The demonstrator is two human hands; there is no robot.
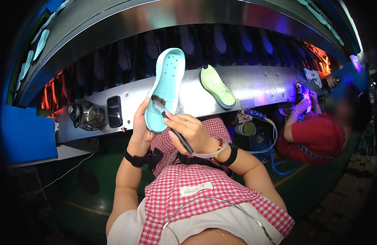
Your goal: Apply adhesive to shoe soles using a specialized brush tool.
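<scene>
A light-blue shoe sole (166, 77) is held up over the near edge of the metal bench, its hollow inner face toward me. Small round holes dot its far end. My left hand (142, 120) grips the sole along its lower left side. In my right hand (191, 132) is a brush (178, 139) with a black handle and dark bristles, fed by a clear tube at the handle's end. The bristles touch the sole's inner face near the heel. A pale green sole (217, 85) with a dark tip lies on the bench to the right.
The metal bench (254, 81) runs across in front of me. At its left stand a dark clear jug (90, 115) and a black phone-like tray (114, 111). Behind, a conveyor carries several dark soles under a metal hood. A co-worker in red (315, 134) sits at the right, near a green-topped container (246, 128).
</scene>
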